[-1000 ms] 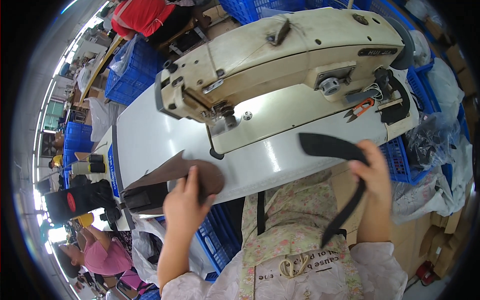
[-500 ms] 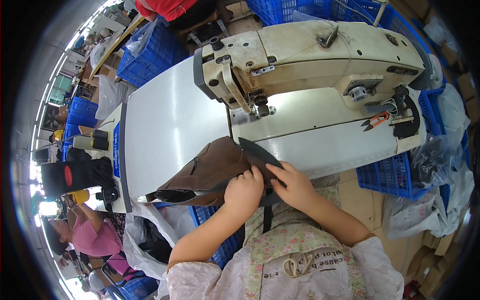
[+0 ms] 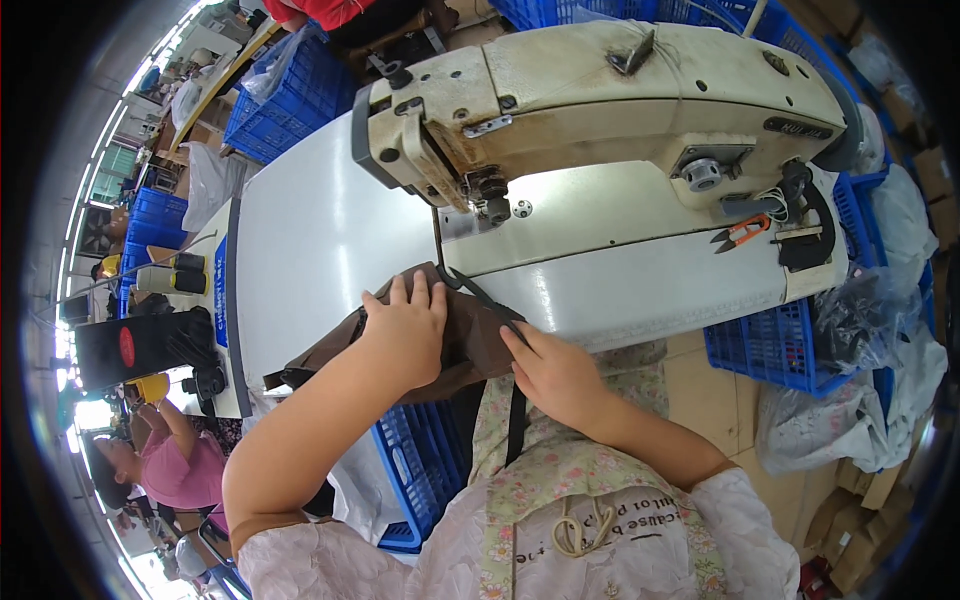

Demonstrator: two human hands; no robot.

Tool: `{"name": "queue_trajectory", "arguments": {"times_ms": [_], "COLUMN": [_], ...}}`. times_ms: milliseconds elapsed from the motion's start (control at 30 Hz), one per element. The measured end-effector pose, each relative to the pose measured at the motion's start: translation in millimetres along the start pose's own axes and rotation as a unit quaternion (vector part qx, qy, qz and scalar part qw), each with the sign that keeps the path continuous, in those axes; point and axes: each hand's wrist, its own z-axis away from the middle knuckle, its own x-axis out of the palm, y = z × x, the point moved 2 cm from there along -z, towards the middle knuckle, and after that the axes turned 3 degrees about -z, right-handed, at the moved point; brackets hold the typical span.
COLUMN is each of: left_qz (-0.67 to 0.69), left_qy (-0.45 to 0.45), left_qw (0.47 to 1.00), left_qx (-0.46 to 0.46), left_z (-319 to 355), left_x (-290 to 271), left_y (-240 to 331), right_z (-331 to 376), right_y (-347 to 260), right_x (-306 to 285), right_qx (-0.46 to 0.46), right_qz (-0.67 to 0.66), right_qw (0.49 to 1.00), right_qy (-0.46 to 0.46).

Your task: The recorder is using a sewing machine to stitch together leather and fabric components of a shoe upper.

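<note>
Left hand (image 3: 408,325): flat, fingers spread, pressing down on the brown fabric piece (image 3: 455,340)
Right hand (image 3: 553,372): pinching the black strap (image 3: 490,302) against the fabric
Fabric spot: white table's (image 3: 310,250) front edge, just below the sewing machine (image 3: 620,95) needle

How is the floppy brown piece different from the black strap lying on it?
The brown fabric piece is wide and spread flat on the white table; the black strap is thin and long. The left hand presses flat on the brown piece, while the right hand touches the strap. Both lie just in front of the cream sewing machine.
</note>
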Motion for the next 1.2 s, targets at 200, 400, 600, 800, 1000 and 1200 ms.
{"name": "queue_trajectory", "arguments": {"times_ms": [200, 400, 600, 800, 1000, 1200], "left_qz": [-0.01, -0.021, -0.024, -0.022, -0.023, -0.014], "left_qy": [0.0, 0.061, 0.066, 0.091, 0.112, 0.119], "left_qw": [1.0, 0.998, 0.997, 0.996, 0.993, 0.992], "left_qx": [-0.028, -0.03, -0.008, 0.003, 0.019, 0.031], "left_z": [-4.3, 1.5, 4.6, 18.1, 27.8, 34.1], "left_x": [19.8, 36.8, 32.4, 50.4, 67.9, 75.7], "left_y": [7.4, 1.1, 4.0, 3.2, 1.2, -0.9], "right_z": [-0.9, -33.8, -99.0, -108.5, -104.1, -119.2], "right_y": [5.6, 64.9, 92.6, 83.0, 46.6, 24.6], "right_x": [-5.6, -76.0, -77.0, -57.5, -8.3, 11.7], "right_qx": [0.087, 0.23, 0.289, 0.331, 0.341, 0.302], "right_qz": [-0.119, -0.251, -0.224, -0.237, -0.341, -0.463], "right_qw": [0.988, 0.931, 0.93, 0.911, 0.871, 0.814], "right_qy": [-0.037, 0.133, 0.027, -0.058, -0.095, -0.177]}}
